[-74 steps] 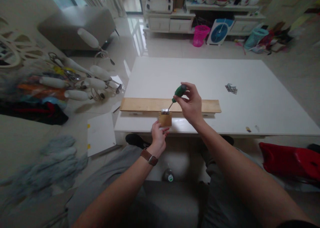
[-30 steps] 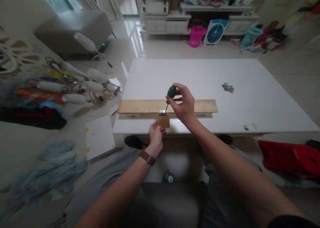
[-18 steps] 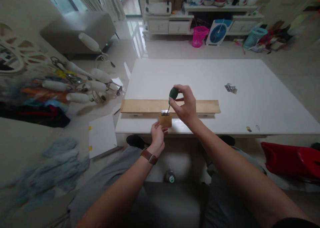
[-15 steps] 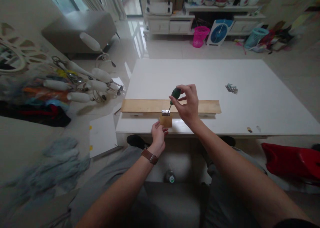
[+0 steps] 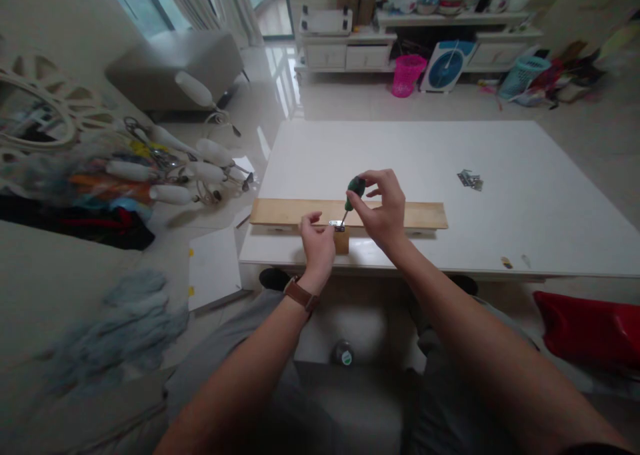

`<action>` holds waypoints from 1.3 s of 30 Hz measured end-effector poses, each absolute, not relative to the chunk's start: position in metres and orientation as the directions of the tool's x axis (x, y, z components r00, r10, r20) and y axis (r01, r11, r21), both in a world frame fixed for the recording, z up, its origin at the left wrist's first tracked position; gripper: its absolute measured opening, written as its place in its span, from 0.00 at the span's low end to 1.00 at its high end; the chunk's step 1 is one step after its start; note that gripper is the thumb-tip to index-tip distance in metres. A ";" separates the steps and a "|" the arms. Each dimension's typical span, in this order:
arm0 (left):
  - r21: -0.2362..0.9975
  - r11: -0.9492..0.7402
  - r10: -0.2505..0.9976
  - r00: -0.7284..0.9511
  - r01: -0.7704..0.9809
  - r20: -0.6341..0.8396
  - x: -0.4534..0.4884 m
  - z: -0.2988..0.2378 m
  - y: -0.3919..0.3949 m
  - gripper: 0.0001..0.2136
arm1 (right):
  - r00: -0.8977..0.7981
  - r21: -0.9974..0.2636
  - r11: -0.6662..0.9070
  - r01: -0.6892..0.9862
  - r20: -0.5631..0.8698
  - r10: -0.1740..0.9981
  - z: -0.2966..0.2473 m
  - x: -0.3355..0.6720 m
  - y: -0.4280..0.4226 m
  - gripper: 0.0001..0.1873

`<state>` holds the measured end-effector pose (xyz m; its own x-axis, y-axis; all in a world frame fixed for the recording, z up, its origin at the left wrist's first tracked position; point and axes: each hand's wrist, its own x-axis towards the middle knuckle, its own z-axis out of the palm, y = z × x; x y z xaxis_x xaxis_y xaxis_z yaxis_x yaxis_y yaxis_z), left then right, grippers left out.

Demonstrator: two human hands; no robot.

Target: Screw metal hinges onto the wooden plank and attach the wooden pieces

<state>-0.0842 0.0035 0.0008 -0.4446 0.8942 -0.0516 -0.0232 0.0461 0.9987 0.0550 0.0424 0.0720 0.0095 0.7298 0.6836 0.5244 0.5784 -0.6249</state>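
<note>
My right hand is closed around the green handle of a screwdriver, whose shaft slants down to a small metal hinge. The hinge sits where a long wooden plank meets a small square wooden block. My left hand, with a brown-strapped watch at the wrist, is beside the hinge. Its fingers are apart, reaching over the plank's near edge, with the thumb close to the hinge. Part of the block is hidden behind this hand. The screw under the screwdriver tip is too small to make out.
Under the work stands a white table. Several loose metal hinges lie at its right. A small dark-and-yellow piece rests near the front edge. A red object is at the right, and a white panel is on the left.
My left hand has moved up from the block's lower left corner to the hinge and plank edge. The screwdriver stays on the hinge in my right hand. The camera view has shifted slightly.
</note>
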 end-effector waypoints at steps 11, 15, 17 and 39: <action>0.926 -0.329 0.935 0.200 0.185 0.292 -0.102 0.082 0.046 0.25 | -0.035 -0.649 0.598 0.470 0.663 0.748 0.082 0.060 0.040 0.16; 0.953 -0.299 0.937 0.207 0.052 0.282 -0.094 0.086 0.046 0.18 | -0.034 -0.693 0.555 0.460 0.611 0.791 0.088 0.065 0.037 0.15; 0.961 -0.277 0.941 0.206 0.012 0.269 -0.091 0.088 0.046 0.17 | -0.039 -0.714 0.530 0.458 0.579 0.814 0.091 0.068 0.036 0.17; 0.900 -0.345 0.936 0.029 0.268 0.350 -0.081 0.076 0.060 0.12 | -0.103 -0.788 0.217 0.577 0.194 0.976 0.046 0.054 0.057 0.17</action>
<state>-0.0813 0.0602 0.0761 0.0286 0.9363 0.3502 0.2681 -0.3447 0.8996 0.0539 0.0570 0.0459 -0.1026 0.9757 0.1936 0.5767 0.2169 -0.7876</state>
